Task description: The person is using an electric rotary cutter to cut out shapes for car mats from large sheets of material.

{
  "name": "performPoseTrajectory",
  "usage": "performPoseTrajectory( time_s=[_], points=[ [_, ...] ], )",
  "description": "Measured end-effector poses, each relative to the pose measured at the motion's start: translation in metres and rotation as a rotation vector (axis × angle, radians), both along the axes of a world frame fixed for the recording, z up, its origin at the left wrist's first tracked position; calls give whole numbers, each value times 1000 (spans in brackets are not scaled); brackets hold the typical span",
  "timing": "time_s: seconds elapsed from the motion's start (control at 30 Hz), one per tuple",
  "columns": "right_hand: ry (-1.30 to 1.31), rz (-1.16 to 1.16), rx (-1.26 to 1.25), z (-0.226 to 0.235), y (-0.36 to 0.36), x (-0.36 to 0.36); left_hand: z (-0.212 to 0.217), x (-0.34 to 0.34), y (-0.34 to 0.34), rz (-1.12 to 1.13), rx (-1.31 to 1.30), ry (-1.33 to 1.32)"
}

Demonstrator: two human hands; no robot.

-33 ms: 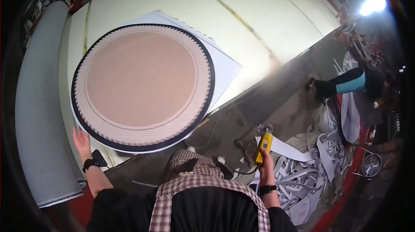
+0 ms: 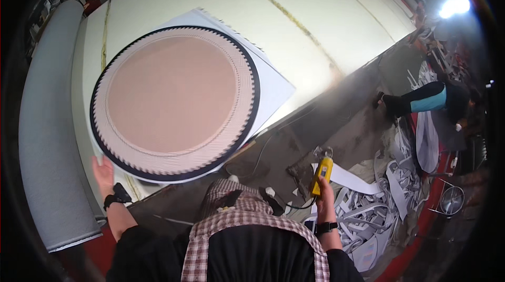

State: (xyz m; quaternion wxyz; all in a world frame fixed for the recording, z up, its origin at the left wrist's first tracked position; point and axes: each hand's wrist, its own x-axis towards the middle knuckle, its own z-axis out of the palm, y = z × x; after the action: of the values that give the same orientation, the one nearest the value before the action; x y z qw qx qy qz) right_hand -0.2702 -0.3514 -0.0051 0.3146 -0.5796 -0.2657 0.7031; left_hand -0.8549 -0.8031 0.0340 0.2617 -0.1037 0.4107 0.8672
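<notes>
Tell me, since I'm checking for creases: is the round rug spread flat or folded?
Spread flat: the round rug shows its whole circle and dark border, without folds.

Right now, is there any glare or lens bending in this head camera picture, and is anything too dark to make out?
Head view: a bright lamp flares at upper right; the long cream table bows from fisheye distortion; black vignette rings the frame; the round pink rug with dark scalloped border is evenly lit and sharp.

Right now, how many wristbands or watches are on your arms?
2: one dark band on the left wrist beside the round rug's edge, one on the right wrist below the yellow tool.
</notes>
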Motion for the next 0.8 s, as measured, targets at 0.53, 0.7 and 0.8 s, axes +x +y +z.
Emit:
performPoseTrajectory(
  time_s=[0.53,0.7,0.8],
  points=[
    [-229,433,123,43,-42,-103,-57,125,82,-284,-342,-397],
    [-273,464,188,36,-103,-114,-54,130,75,-422,-323,-413],
    [-365,509,229,26,-131,-122,-55,142,70,-412,-291,-352]
  ],
)
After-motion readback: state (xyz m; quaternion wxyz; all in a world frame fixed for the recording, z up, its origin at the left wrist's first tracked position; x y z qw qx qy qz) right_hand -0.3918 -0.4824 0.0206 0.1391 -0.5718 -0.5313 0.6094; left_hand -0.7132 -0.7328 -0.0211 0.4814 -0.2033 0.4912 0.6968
